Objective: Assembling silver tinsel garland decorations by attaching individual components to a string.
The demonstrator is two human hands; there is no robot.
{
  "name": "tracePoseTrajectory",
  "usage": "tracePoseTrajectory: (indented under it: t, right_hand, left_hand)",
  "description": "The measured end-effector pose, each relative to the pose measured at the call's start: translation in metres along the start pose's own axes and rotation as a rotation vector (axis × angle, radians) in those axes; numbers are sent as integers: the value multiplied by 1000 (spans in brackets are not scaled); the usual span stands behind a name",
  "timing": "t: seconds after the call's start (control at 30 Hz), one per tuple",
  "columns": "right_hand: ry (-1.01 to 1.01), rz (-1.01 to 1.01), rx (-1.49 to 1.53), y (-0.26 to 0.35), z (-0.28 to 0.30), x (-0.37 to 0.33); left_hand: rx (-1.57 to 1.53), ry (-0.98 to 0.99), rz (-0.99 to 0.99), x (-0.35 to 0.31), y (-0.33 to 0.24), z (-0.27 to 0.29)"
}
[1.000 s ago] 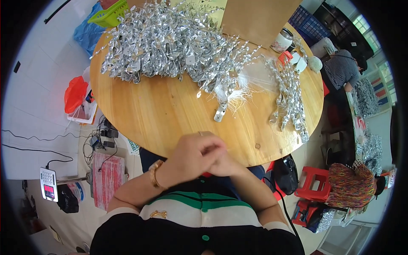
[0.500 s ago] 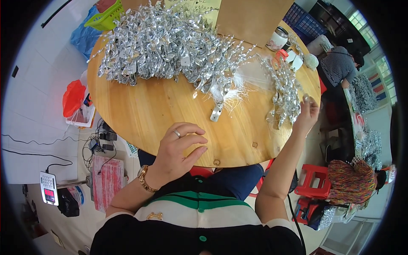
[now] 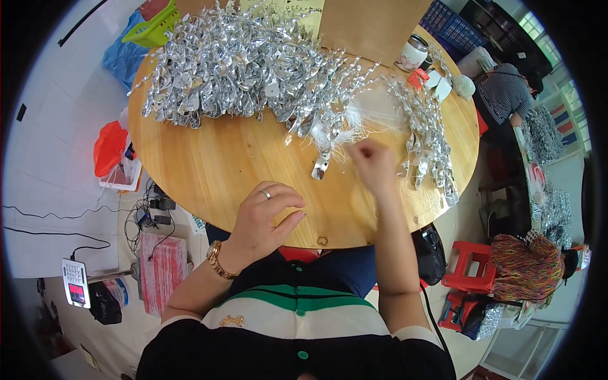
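Note:
My left hand point(image 3: 269, 215) hovers over the near edge of the wooden table, fingers curved and thumb apart, with nothing in it. My right hand point(image 3: 375, 166) is just right of a bundle of fine white threads point(image 3: 348, 130); its fingers are curled and blurred, so whether they hold anything is hidden. Left of it, a flat silver strip end point(image 3: 321, 166) sticks out toward me from the threads. A big pile of twisted silver foil strands point(image 3: 234, 69) covers the far left of the table. A smaller bunch of silver strands point(image 3: 427, 136) lies to the right.
The round table point(image 3: 190, 161) carries a cardboard box point(image 3: 373, 28), a jar point(image 3: 415, 52) and a red object point(image 3: 418, 78) at the back. A green basket point(image 3: 155, 28) stands far left. Right are red stools point(image 3: 470, 269) and two other people working. A scale point(image 3: 76, 285) stands at left.
My right hand has swung left from the table's right side, away from the smaller silver bunch, to beside the white threads. My left hand has barely moved.

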State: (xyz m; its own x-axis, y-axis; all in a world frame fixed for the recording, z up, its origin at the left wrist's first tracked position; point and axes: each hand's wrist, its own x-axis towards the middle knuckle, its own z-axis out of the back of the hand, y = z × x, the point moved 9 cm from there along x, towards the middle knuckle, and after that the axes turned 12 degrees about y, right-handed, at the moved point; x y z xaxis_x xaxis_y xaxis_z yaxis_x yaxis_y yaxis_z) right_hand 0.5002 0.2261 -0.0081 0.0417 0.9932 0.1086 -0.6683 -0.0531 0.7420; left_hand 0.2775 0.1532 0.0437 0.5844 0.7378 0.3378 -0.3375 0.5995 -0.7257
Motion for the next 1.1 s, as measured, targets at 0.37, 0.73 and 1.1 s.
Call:
tracePoseTrajectory:
  t: [0.37,0.73,1.1]
  right_hand:
    - [137,-62,1115,13,-22,-33]
    - [449,360,433,107,-3,-58]
    - [294,159,-178,-3,5,23]
  left_hand:
    - [317,-59,-244,1,-32,17]
    - [550,-63,-624,-30,-119,58]
    - [131,-304,-171,-34,-77,97]
